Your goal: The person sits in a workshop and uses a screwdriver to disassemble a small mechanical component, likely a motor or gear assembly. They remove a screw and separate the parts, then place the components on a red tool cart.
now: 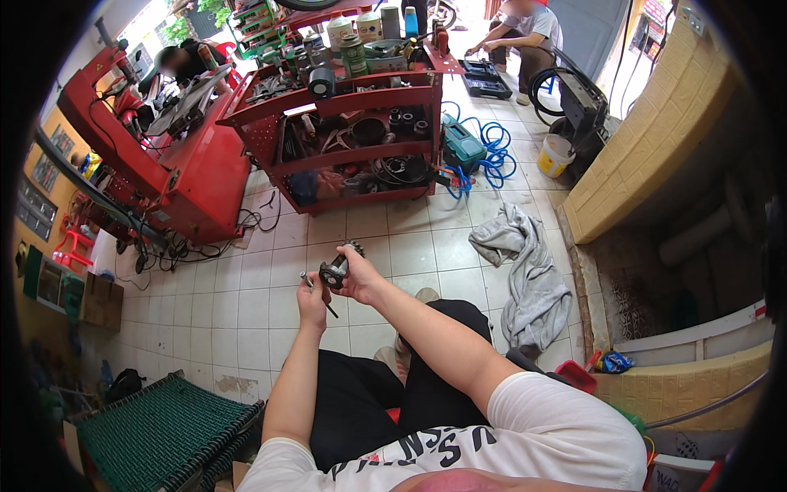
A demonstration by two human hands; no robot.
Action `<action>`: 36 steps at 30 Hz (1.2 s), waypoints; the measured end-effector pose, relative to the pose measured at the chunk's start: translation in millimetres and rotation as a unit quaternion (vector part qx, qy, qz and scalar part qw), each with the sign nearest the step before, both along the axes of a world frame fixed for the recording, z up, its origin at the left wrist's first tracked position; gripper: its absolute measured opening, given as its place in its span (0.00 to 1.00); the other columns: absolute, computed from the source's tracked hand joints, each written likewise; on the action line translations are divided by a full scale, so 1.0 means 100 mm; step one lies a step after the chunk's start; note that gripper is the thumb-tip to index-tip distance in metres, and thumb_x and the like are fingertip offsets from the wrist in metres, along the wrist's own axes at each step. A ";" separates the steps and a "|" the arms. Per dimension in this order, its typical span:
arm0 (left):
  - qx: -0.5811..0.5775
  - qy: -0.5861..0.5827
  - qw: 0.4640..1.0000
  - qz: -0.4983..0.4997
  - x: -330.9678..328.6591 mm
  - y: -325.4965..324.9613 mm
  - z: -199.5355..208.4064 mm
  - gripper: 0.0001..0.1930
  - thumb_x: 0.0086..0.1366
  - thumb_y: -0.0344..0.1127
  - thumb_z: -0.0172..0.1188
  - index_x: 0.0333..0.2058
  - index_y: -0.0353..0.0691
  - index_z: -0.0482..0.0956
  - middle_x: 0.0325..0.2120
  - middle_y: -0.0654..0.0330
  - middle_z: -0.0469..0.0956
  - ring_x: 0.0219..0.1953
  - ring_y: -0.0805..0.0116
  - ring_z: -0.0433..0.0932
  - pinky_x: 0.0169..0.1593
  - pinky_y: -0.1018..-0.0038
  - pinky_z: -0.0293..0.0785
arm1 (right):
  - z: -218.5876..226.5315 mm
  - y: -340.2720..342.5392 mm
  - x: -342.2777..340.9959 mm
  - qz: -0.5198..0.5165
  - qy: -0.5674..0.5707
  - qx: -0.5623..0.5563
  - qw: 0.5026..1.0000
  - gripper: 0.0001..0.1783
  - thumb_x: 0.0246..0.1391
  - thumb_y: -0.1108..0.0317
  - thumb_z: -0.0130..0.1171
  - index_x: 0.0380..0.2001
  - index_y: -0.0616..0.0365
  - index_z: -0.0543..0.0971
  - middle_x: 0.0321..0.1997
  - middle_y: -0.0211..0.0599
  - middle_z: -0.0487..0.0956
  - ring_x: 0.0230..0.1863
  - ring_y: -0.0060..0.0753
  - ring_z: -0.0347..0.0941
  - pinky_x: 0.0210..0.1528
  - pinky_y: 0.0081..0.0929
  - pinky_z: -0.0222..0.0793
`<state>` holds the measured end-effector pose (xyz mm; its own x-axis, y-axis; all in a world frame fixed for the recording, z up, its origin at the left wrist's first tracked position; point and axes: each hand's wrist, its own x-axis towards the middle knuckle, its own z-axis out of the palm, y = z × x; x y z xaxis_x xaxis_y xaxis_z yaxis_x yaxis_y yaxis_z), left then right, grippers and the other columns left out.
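In front of my knees, my right hand (359, 279) is wrapped round a dark metal machine part (333, 271). The part is short and round, with a toothed end at the top and a lighter round face toward my left hand. Close beside it, my left hand (312, 302) is closed on a slim metal rod (332, 312). The rod's dark end pokes out below the fingers, and a small shiny head shows above them. I cannot tell what kind of tool the rod is, nor whether it touches the part.
A red tool cart (352, 164) loaded with cans and parts stands ahead. Left of it is a red machine (197, 180) with cables on the floor. A grey cloth (533, 287), blue hose (496, 152) and bucket (557, 156) lie rightward. A green woven cot (164, 430) is near left. A co-worker (529, 37) crouches beyond.
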<state>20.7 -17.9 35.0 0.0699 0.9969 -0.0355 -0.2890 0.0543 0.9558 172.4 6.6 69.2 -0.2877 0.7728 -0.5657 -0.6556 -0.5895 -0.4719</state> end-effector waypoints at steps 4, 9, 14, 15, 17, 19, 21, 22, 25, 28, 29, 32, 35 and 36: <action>0.044 0.024 0.998 0.043 0.07 -0.05 0.07 0.17 0.75 0.52 0.53 0.35 0.45 0.76 0.19 0.75 0.68 0.18 0.86 0.58 0.23 0.82 0.51 | 0.01 -0.01 0.03 0.073 -0.001 0.007 0.997 0.23 0.61 0.40 0.49 0.37 0.49 0.73 0.31 0.30 0.81 0.31 0.29 0.77 0.41 0.34 0.75; 0.062 0.022 0.996 0.062 0.06 -0.04 0.03 0.19 0.76 0.52 0.51 0.32 0.44 0.76 0.19 0.75 0.68 0.19 0.85 0.59 0.23 0.82 0.51 | -0.04 -0.01 0.03 0.127 0.009 0.018 0.992 0.23 0.61 0.40 0.46 0.37 0.49 0.74 0.30 0.30 0.80 0.31 0.30 0.76 0.41 0.35 0.74; 0.042 0.051 0.997 0.038 0.02 -0.03 0.03 0.23 0.76 0.54 0.50 0.29 0.43 0.76 0.17 0.74 0.67 0.18 0.85 0.58 0.22 0.81 0.50 | -0.05 -0.01 0.02 0.106 -0.008 0.020 0.994 0.22 0.60 0.41 0.47 0.37 0.48 0.74 0.32 0.30 0.80 0.32 0.30 0.77 0.41 0.34 0.74; 0.034 0.053 0.997 0.038 0.00 -0.02 0.01 0.23 0.76 0.55 0.50 0.29 0.43 0.76 0.17 0.74 0.66 0.17 0.85 0.58 0.21 0.80 0.49 | -0.02 -0.01 0.01 0.096 -0.011 0.020 0.995 0.22 0.60 0.41 0.47 0.37 0.48 0.74 0.32 0.30 0.80 0.33 0.30 0.77 0.41 0.35 0.74; 0.019 0.056 0.998 0.038 -0.04 0.00 -0.05 0.22 0.76 0.55 0.50 0.30 0.43 0.76 0.17 0.74 0.65 0.17 0.85 0.57 0.20 0.80 0.49 | 0.02 -0.02 -0.01 0.075 -0.016 0.021 0.997 0.21 0.60 0.42 0.47 0.37 0.48 0.74 0.33 0.30 0.80 0.33 0.30 0.77 0.41 0.35 0.74; -0.025 0.037 0.998 0.036 -0.02 0.01 -0.06 0.22 0.76 0.55 0.50 0.32 0.42 0.76 0.16 0.75 0.63 0.16 0.85 0.57 0.20 0.80 0.49 | -0.01 -0.01 0.00 0.066 -0.016 0.018 0.998 0.20 0.59 0.43 0.47 0.37 0.47 0.73 0.33 0.30 0.80 0.34 0.31 0.77 0.41 0.36 0.74; -0.044 0.009 0.999 0.015 -0.01 0.01 -0.03 0.20 0.76 0.54 0.50 0.35 0.42 0.76 0.16 0.75 0.62 0.16 0.84 0.56 0.20 0.80 0.48 | -0.03 -0.01 0.03 0.059 -0.001 0.014 0.998 0.19 0.57 0.44 0.48 0.36 0.47 0.73 0.33 0.31 0.80 0.35 0.31 0.76 0.42 0.37 0.72; -0.040 -0.009 0.999 -0.006 -0.02 0.00 0.01 0.19 0.76 0.53 0.50 0.37 0.43 0.76 0.16 0.74 0.61 0.16 0.84 0.56 0.20 0.80 0.48 | -0.02 -0.02 0.05 0.055 0.013 0.010 0.998 0.19 0.56 0.44 0.48 0.36 0.48 0.73 0.33 0.32 0.80 0.36 0.32 0.76 0.42 0.37 0.71; -0.025 -0.026 0.999 -0.030 -0.02 0.01 0.01 0.15 0.76 0.50 0.52 0.42 0.44 0.76 0.16 0.74 0.58 0.16 0.83 0.54 0.19 0.80 0.48 | -0.08 0.02 0.07 0.044 0.027 -0.003 0.999 0.19 0.55 0.44 0.48 0.36 0.47 0.74 0.34 0.34 0.80 0.38 0.33 0.75 0.44 0.37 0.69; -0.026 -0.028 0.999 -0.032 -0.02 0.00 0.01 0.11 0.76 0.46 0.54 0.42 0.45 0.75 0.16 0.74 0.58 0.15 0.83 0.53 0.20 0.80 0.48 | -0.10 0.03 0.06 0.036 0.011 -0.012 0.999 0.19 0.55 0.45 0.48 0.36 0.47 0.73 0.34 0.32 0.79 0.35 0.32 0.74 0.43 0.37 0.70; -0.029 -0.030 0.999 -0.032 -0.01 0.00 0.02 0.10 0.75 0.45 0.54 0.41 0.46 0.75 0.16 0.74 0.59 0.15 0.83 0.53 0.20 0.80 0.48 | -0.09 0.02 0.06 0.034 0.003 -0.014 0.999 0.18 0.56 0.45 0.48 0.36 0.47 0.73 0.33 0.31 0.79 0.34 0.32 0.74 0.42 0.37 0.71; -0.010 -0.011 0.999 -0.035 -0.04 0.01 -0.04 0.11 0.76 0.46 0.53 0.38 0.46 0.74 0.16 0.74 0.59 0.16 0.83 0.53 0.20 0.80 0.48 | -0.10 0.03 0.05 0.056 -0.010 -0.014 0.998 0.18 0.55 0.45 0.48 0.36 0.47 0.73 0.33 0.31 0.79 0.34 0.32 0.73 0.41 0.36 0.71; -0.037 -0.013 0.999 -0.027 -0.06 0.02 -0.10 0.14 0.76 0.49 0.52 0.35 0.46 0.72 0.16 0.75 0.59 0.16 0.84 0.54 0.20 0.80 0.48 | -0.04 0.00 0.02 0.076 -0.025 -0.017 0.997 0.18 0.55 0.46 0.48 0.36 0.48 0.73 0.33 0.31 0.79 0.34 0.32 0.73 0.40 0.35 0.71; -0.040 -0.009 0.999 -0.024 -0.05 0.01 -0.09 0.15 0.76 0.49 0.52 0.34 0.47 0.72 0.16 0.75 0.60 0.16 0.84 0.54 0.20 0.80 0.48 | -0.05 0.00 0.03 0.077 -0.021 -0.016 0.997 0.19 0.55 0.45 0.48 0.36 0.48 0.73 0.33 0.31 0.79 0.34 0.32 0.74 0.40 0.35 0.72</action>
